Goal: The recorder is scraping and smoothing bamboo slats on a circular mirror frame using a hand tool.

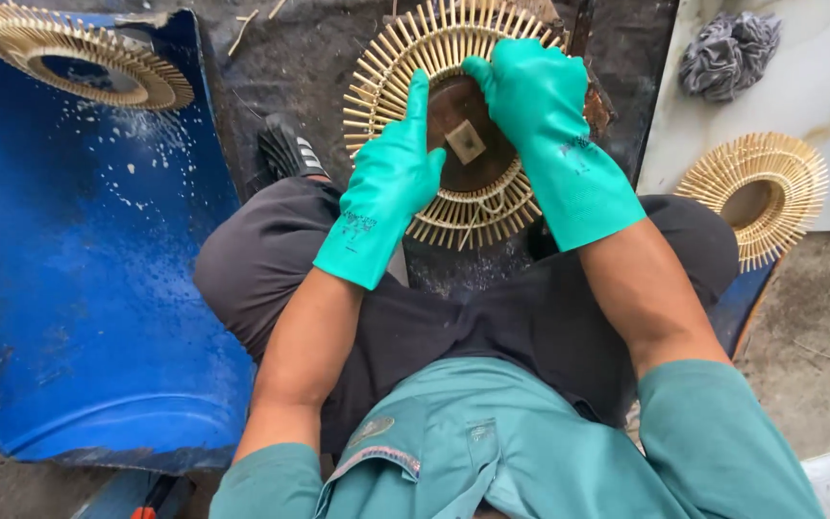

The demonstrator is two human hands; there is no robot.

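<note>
The person sits with knees apart and works on a round sunburst frame (453, 207) made of thin pale sticks that fan out from a dark brown disc. The frame lies on a dark, gritty surface (309, 58) just in front of the knees, between the two gloved hands.

The left hand (396, 178), in a teal rubber glove, rests on the left side of the frame. Its fingers are held close together and pointing up, flat against the ring of sticks at the edge of the disc; whether the thumb hooks under the frame cannot be told. The right hand (530, 96), also in a teal glove, lies over the upper right part of the frame with its fingers curled down onto the disc, pressing on it rather than pinching anything. A small pale square patch (465, 142) sits near the middle of the disc, between the two hands.

A second sunburst frame (74, 58) rests on top of a blue plastic barrel (79, 288) at the left, which is speckled with white spots. A third frame (756, 197) leans at the right against a pale marble slab (818, 86). A crumpled grey rag (730, 53) lies on that slab. A black shoe (285, 149) shows beside the left knee.
</note>
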